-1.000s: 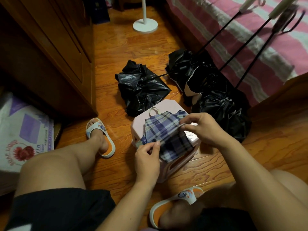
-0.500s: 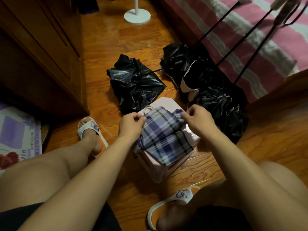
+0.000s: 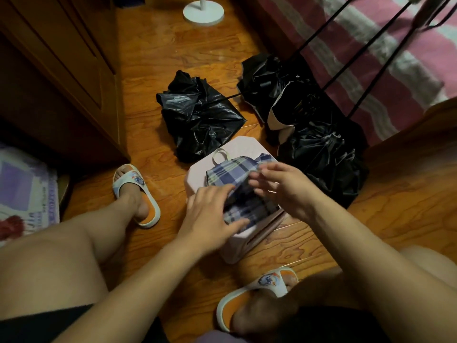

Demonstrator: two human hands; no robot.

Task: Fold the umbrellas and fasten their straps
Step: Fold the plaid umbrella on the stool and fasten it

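Sitting over a pale pink stool (image 3: 197,169) at the center of the frame, a person works a blue plaid umbrella (image 3: 237,174) that lies across the stool's top. The left hand (image 3: 210,214) now rests flat on the near end of the bundle, fingers straight and thumb along its lower edge, where 0.5 s ago it gripped the far left corner. The right hand (image 3: 284,189) has come off the far end it was pinching and hovers just over the plaid fabric, fingers relaxed and spread; the motion blur leaves it unclear whether the fingertips touch the cloth. The umbrella's white loop (image 3: 220,154) shows at the stool's far edge. In the upper center, a crumpled black umbrella (image 3: 197,115) lies on the wooden floor (image 3: 153,45), and 2 or more black umbrellas (image 3: 321,149) are heaped to the right, their long shafts leaning on a pink striped bed (image 3: 395,70) in the upper right, unchanged from before. A white round stand base (image 3: 203,12) sits at the top.
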